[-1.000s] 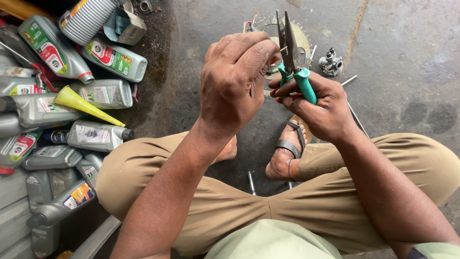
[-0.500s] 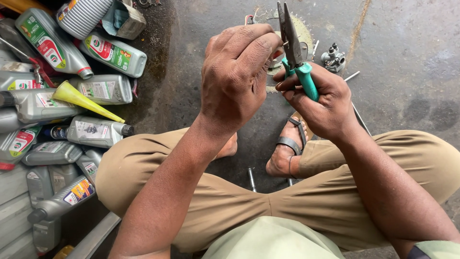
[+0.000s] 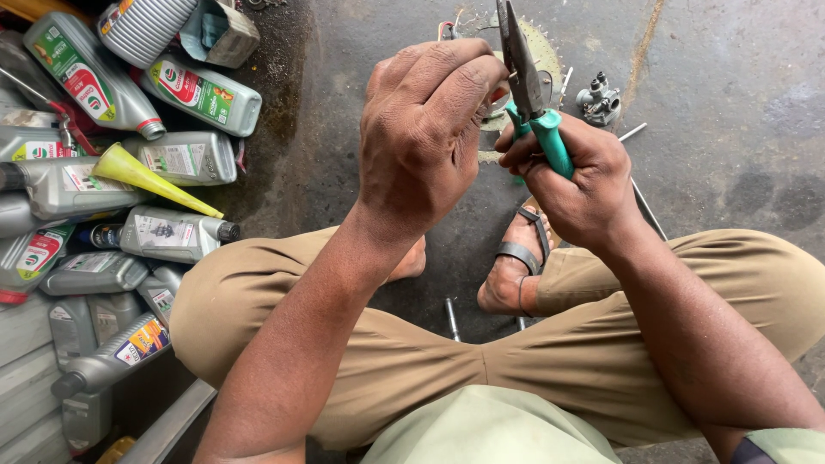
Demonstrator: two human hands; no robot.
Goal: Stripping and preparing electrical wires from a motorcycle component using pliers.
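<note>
Here, right hand clenched round green-handled pliers, curled left hand beside, its grasp hidden

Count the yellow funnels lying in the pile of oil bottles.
1. The yellow funnel lies across the grey oil bottles left of the person's knee, its spout pointing right. More may be buried in the pile or lie beyond the picture's left edge.

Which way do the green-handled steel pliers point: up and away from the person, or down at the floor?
Up and away: the green-handled steel pliers have their closed tips at the top, and the right hand grips the handles below.
</note>
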